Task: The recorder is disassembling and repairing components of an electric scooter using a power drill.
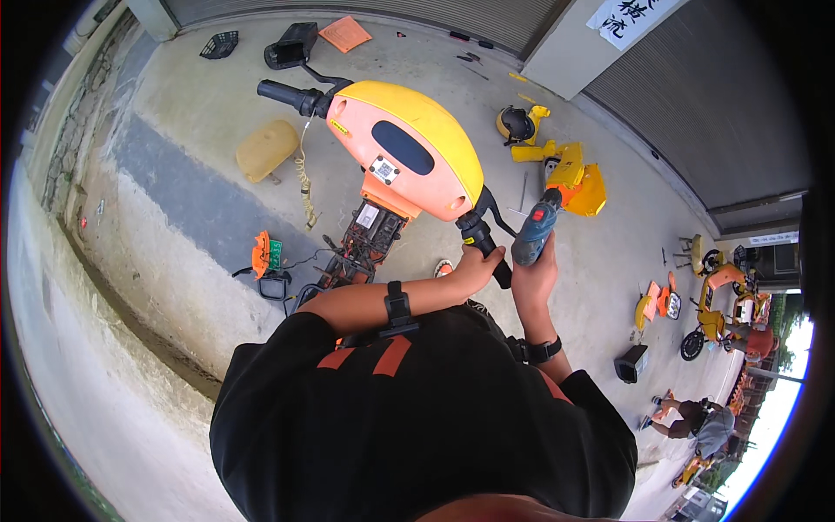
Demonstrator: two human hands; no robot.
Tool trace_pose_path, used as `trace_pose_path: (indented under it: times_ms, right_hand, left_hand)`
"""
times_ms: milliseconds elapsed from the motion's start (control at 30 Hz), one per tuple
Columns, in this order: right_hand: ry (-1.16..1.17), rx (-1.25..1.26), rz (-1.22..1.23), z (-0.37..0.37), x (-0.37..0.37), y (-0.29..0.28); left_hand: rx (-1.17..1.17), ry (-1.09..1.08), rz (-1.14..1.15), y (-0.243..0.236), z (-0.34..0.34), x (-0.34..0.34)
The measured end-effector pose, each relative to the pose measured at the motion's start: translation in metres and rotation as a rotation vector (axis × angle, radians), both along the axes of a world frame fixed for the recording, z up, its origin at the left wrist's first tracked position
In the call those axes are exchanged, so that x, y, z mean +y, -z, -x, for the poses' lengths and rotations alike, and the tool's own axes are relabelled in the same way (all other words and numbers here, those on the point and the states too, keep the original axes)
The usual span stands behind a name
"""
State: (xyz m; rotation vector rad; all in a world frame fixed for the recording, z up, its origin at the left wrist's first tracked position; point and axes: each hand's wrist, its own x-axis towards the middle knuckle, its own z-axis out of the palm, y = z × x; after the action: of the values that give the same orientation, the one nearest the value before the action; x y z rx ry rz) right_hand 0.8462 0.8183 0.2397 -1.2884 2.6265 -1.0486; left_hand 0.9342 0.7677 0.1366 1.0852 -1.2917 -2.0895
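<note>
A scooter's yellow and orange handlebar head stands in front of me, its body panels stripped so that wiring shows below. My left hand reaches across and grips the right black handlebar grip. My right hand holds a blue and black cordless drill upright just right of that grip, its nose pointing up near the brake lever. The left handlebar grip sticks out free at the far side.
Loose parts lie on the concrete: a yellow panel, an orange part, yellow fairings, a black basket, an orange panel. Another person crouches at the lower right near other scooters.
</note>
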Motion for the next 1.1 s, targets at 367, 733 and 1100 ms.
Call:
trace_pose_path:
  times_ms: [367,733,1100]
  right_hand:
    - [0.022,0.564,-0.017,-0.013,0.002,0.008]
    - [0.192,0.798,0.183,-0.017,-0.008,0.049]
    - [0.044,0.676,0.266,0.001,-0.015,0.043]
  left_hand:
    - [0.276,0.356,-0.425,-0.017,-0.003,-0.038]
    - [-0.701,-0.639,1.846,-0.130,-0.227,-0.340]
    - [-0.586,-0.610,1.492,-0.094,-0.241,-0.348]
